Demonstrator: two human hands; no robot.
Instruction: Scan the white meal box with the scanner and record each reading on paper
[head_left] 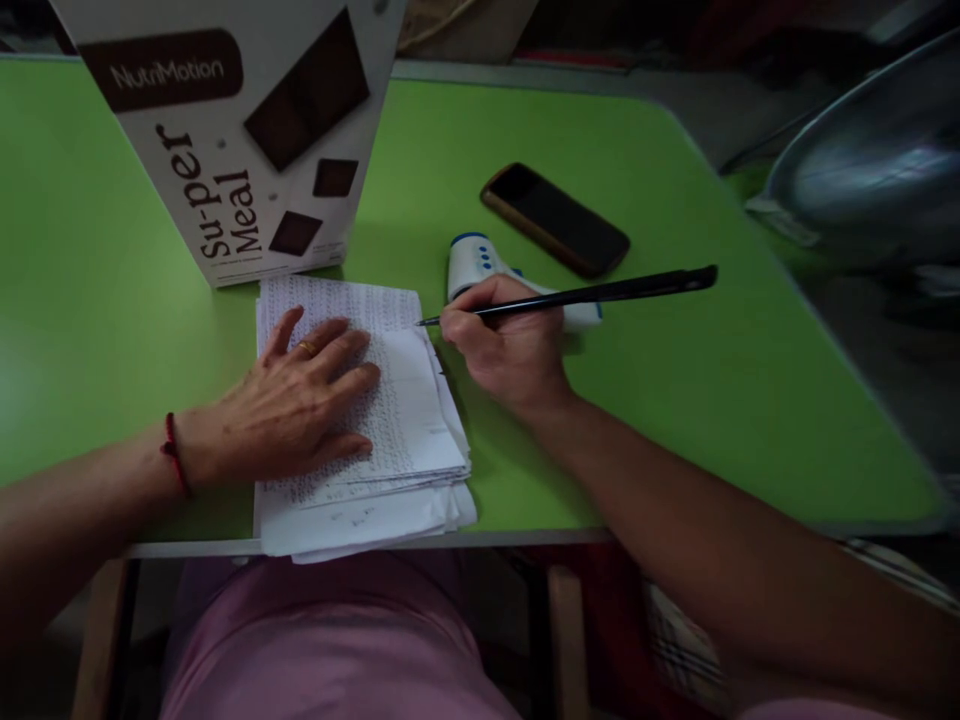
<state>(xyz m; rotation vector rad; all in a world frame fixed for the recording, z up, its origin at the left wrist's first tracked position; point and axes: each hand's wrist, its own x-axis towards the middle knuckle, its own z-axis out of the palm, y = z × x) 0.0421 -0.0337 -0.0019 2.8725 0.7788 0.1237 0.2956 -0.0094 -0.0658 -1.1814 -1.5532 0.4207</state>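
A stack of folded white papers (409,400), its top sheet covered in rows of small handwriting, lies at the table's near edge. My left hand (304,400) rests on it, palm down with the fingers spread. Beside the stack's upper right edge, my right hand (514,345) grips a black pen (615,290). The pen's tip points left at the end of a written line; whether it touches the paper I cannot tell. Partly hidden behind my right hand is a white and blue handheld device (472,262), shaped like an infrared thermometer.
A tall white box (247,130) marked "NutriMotion" stands just beyond the papers. A dark phone (556,218) in a brown case lies at the far right of the green table (712,400). A large round, shiny object (877,170) is past the right edge.
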